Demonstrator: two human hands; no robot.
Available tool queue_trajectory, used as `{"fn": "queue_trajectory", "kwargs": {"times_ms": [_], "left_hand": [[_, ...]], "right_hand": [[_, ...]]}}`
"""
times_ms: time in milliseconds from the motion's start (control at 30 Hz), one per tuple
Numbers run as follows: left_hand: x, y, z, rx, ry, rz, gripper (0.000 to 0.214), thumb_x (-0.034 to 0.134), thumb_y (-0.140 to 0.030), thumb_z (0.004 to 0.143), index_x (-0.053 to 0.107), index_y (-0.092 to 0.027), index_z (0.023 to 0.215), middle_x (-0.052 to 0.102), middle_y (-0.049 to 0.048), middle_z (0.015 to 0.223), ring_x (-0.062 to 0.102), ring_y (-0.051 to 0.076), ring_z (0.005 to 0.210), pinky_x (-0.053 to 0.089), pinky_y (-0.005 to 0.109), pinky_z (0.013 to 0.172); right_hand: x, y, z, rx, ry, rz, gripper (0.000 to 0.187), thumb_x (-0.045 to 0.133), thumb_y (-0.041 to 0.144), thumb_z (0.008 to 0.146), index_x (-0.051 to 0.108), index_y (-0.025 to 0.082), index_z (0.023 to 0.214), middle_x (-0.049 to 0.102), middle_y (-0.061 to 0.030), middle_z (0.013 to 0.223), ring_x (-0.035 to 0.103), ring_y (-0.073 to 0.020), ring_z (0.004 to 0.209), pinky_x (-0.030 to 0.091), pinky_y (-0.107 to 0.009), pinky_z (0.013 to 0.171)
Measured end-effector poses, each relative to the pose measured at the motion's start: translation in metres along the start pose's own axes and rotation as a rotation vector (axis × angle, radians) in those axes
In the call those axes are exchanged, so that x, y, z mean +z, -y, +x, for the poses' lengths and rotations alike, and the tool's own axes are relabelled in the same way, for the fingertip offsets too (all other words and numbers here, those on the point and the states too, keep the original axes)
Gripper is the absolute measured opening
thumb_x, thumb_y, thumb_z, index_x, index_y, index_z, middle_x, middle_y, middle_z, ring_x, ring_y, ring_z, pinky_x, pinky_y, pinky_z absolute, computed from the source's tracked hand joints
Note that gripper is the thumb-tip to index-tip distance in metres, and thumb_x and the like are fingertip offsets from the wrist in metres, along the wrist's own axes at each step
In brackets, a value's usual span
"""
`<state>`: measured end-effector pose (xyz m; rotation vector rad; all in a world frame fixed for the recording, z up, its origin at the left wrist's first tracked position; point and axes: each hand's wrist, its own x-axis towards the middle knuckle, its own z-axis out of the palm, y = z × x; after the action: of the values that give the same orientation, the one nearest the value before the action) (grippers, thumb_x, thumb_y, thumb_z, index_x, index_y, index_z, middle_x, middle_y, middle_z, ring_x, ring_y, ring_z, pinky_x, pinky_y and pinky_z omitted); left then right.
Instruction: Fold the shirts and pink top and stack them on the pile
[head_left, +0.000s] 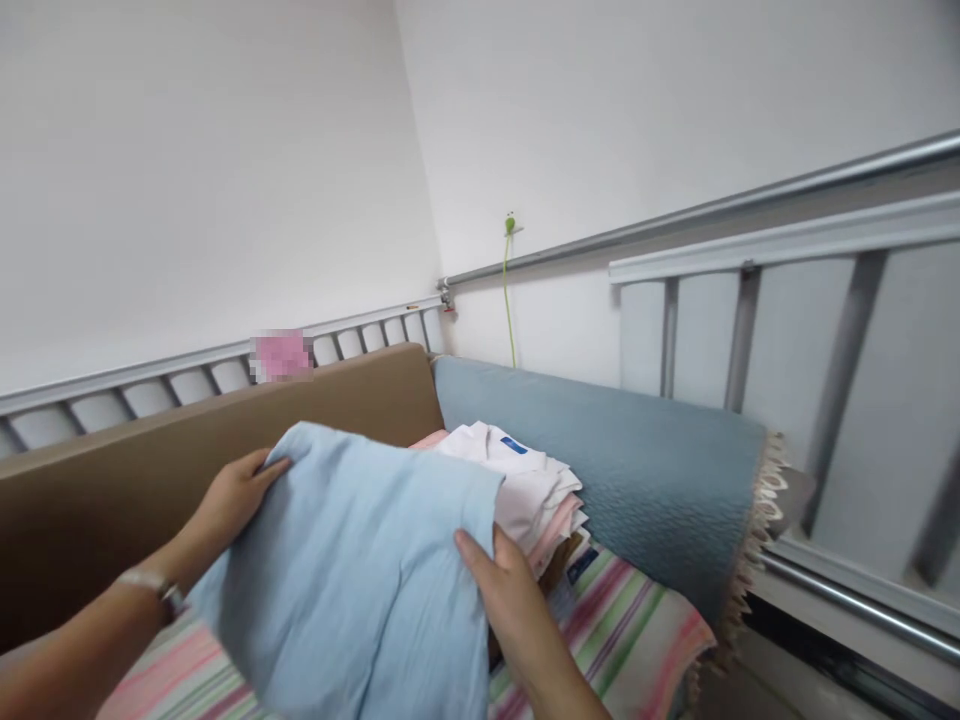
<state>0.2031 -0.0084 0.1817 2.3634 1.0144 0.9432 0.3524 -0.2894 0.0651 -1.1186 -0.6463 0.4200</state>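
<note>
A piece of light blue cloth [352, 570], which looks like a folded garment, is held up in front of me. My left hand [240, 495] pinches its upper left corner between thumb and fingers. At the right edge my right hand [504, 580] grips it, thumb on top and the other fingers hidden behind. Just beyond the cloth sits a stack of folded clothes [536, 495], white and pink, with a dark blue label on the top white one. The cloth covers part of the stack.
A striped cover [630, 620] lies on the seat beneath. The brown backrest [225, 420] runs along the left, and a blue quilted armrest cover [600, 430] with fringe is behind the stack. White radiators [795, 340] line both walls. A green cord [510, 300] hangs in the corner.
</note>
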Motion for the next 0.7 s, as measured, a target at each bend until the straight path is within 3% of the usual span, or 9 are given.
{"fn": "queue_trajectory", "kwargs": {"times_ms": [100,167,233,300,367,467,567,700], "left_hand": [[0.04,-0.064,0.069,0.163,0.047,0.071,0.039,0.054,-0.05,0.072,0.067,-0.021,0.095,0.071,0.0006,0.094,0.061,0.025,0.093,0.045,0.032,0.087],[0.081,-0.095,0.103,0.225,0.071,0.098,0.033,0.053,-0.043,0.077,0.067,-0.02,0.096,0.07,0.0025,0.096,0.061,0.025,0.094,0.044,0.033,0.089],[0.133,-0.114,0.122,0.247,0.11,0.115,0.029,0.055,-0.035,0.079,0.067,-0.017,0.098,0.069,0.0082,0.102,0.06,0.028,0.099,0.042,0.036,0.092],[0.189,-0.121,0.121,0.232,0.142,0.135,0.033,0.059,-0.028,0.078,0.064,-0.012,0.106,0.064,0.0166,0.111,0.056,0.033,0.108,0.038,0.044,0.096],[0.241,-0.117,0.103,0.227,0.178,0.137,0.042,0.064,-0.026,0.076,0.059,-0.012,0.115,0.058,0.021,0.121,0.049,0.037,0.117,0.032,0.051,0.1],[0.293,-0.106,0.064,0.275,0.285,0.048,0.04,0.066,-0.03,0.078,0.059,-0.02,0.116,0.057,0.0169,0.126,0.044,0.036,0.123,0.021,0.055,0.105],[0.305,-0.101,0.042,0.277,0.363,-0.072,0.031,0.066,-0.033,0.078,0.065,-0.022,0.107,0.062,0.0127,0.121,0.043,0.033,0.124,0.013,0.053,0.108],[0.273,-0.087,0.04,0.214,0.319,-0.138,0.03,0.061,-0.034,0.082,0.065,-0.021,0.109,0.06,0.0124,0.124,0.041,0.032,0.127,0.015,0.05,0.11]], "right_hand": [[-0.023,0.012,0.029,-0.056,-0.126,0.082,0.054,0.059,0.046,0.079,0.054,0.018,0.125,0.063,-0.0088,0.12,0.056,-0.0234,0.112,0.04,-0.039,0.1],[-0.042,0.004,0.048,-0.073,-0.232,0.13,0.056,0.059,0.047,0.078,0.053,0.018,0.126,0.062,-0.0089,0.121,0.056,-0.0228,0.11,0.04,-0.038,0.1],[-0.065,-0.019,0.067,-0.056,-0.359,0.135,0.056,0.06,0.048,0.077,0.055,0.018,0.124,0.063,-0.0085,0.12,0.057,-0.0227,0.11,0.04,-0.037,0.1],[-0.089,-0.051,0.084,-0.01,-0.483,0.108,0.056,0.061,0.048,0.074,0.057,0.018,0.12,0.064,-0.0083,0.118,0.057,-0.023,0.11,0.041,-0.036,0.099],[-0.109,-0.083,0.097,0.056,-0.572,0.086,0.055,0.062,0.047,0.071,0.06,0.017,0.117,0.065,-0.0086,0.116,0.058,-0.0236,0.108,0.043,-0.035,0.097],[-0.126,-0.112,0.106,0.097,-0.624,0.078,0.056,0.062,0.047,0.069,0.06,0.017,0.116,0.066,-0.0085,0.114,0.06,-0.0237,0.105,0.045,-0.035,0.094],[-0.128,-0.116,0.105,0.104,-0.611,0.119,0.059,0.062,0.047,0.07,0.057,0.018,0.121,0.066,-0.0079,0.115,0.06,-0.0235,0.105,0.046,-0.034,0.093],[-0.125,-0.109,0.099,0.166,-0.636,0.139,0.065,0.065,0.047,0.068,0.052,0.019,0.125,0.065,-0.0076,0.117,0.061,-0.0236,0.106,0.047,-0.035,0.093]]}}
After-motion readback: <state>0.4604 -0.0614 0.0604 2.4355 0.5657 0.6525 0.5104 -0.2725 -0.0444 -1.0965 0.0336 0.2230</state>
